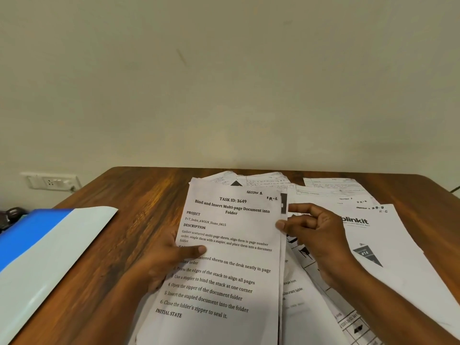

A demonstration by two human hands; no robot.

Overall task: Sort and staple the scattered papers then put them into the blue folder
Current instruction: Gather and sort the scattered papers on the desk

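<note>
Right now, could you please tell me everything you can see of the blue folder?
The blue folder lies flat at the left of the wooden table, cut off by the picture's left edge. It looks like smooth plastic: a bright blue part and a pale, whitish part whose corner points toward the papers. Neither hand touches it.

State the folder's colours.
Blue and white folder, on the left of the wooden table, head view.
</note>
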